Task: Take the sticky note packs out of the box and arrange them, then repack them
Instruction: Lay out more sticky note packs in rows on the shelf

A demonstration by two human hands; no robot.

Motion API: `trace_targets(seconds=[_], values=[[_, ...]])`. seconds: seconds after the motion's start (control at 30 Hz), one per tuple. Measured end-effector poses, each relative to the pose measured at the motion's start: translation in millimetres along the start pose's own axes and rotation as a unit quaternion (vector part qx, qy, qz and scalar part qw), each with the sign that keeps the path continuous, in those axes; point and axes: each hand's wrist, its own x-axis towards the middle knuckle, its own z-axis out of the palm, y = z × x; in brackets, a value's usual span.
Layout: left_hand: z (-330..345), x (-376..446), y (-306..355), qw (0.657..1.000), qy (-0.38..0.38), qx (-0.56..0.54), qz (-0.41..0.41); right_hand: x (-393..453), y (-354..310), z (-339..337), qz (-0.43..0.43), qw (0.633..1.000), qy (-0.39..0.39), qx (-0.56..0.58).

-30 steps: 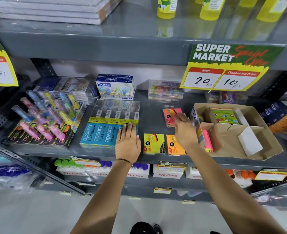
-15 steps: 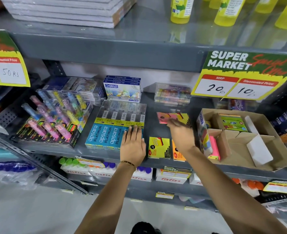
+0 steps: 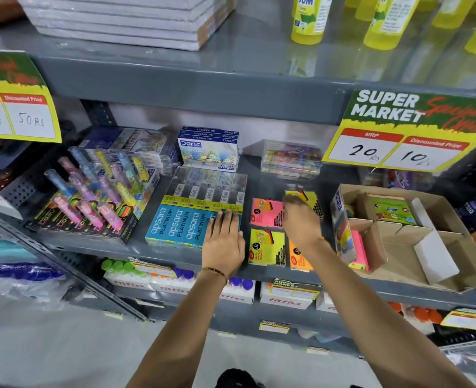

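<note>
Four sticky note packs lie on the grey shelf (image 3: 273, 180): a pink pack (image 3: 266, 212) and a yellow pack (image 3: 308, 198) behind, another yellow pack (image 3: 266, 247) and an orange pack (image 3: 298, 259) in front. My right hand (image 3: 301, 222) hovers over them, its blurred fingers bent onto the rear yellow pack's left corner. It hides part of the orange pack. My left hand (image 3: 223, 239) lies flat on the blue pencil boxes (image 3: 181, 225). To the right stands the open cardboard box (image 3: 455, 222), holding a green pack (image 3: 393, 212) and an upright pink pack (image 3: 360, 250).
A highlighter display (image 3: 91, 203) fills the shelf's left side. Oil pastel boxes (image 3: 209, 149) and a clear crayon case (image 3: 291, 158) stand at the back. A price sign (image 3: 399, 133) hangs from the upper shelf. White dividers (image 3: 435, 259) lie loose in the cardboard box.
My right hand drew back from the pink pack, which now lies behind the front yellow pack, and a yellow pack has appeared beside it. The view tilted up. My left hand stayed put.
</note>
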Motion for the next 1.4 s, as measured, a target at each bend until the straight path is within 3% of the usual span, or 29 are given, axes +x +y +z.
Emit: trace_targets(seconds=[0.1, 0.3, 0.43, 0.5, 0.67, 0.97, 1.33, 1.4], values=[[0.8, 1.1, 0.0, 1.0, 0.002, 0.0, 0.002, 5.8, 23.5, -6.0, 0.076, 0.993, -0.082, -0.045], [2.2, -0.2, -0.1, 1.0, 0.002, 0.009, 0.0, -11.6, 34.8, -10.2, 0.034, 0.996, -0.037, -0.071], [1.3, -0.1, 0.6, 1.0, 0.006, 0.009, 0.001, -30.6, 21.0, -26.1, -0.067, 0.986, 0.143, -0.046], [0.8, -0.5, 0.8, 1.0, 0.007, 0.01, 0.0, -48.9, 5.6, -27.3, -0.135, 0.973, 0.174, -0.069], [0.0, -0.2, 3.3, 1.0, 0.014, -0.006, -0.006, -95.4, -18.1, 5.8, -0.229, 0.965, 0.117, -0.05], [-0.3, -0.6, 2.5, 1.0, 0.013, 0.004, 0.003, -106.3, -22.1, 17.8, -0.184, 0.979, 0.066, -0.049], [0.5, 0.2, 1.5, 1.0, 0.012, -0.001, 0.002, -100.8, -19.6, 21.8, -0.194, 0.975, 0.082, -0.072], [1.2, -0.4, 0.7, 1.0, 0.01, 0.003, 0.006, -96.6, -17.3, 17.7, -0.183, 0.976, 0.111, -0.034]])
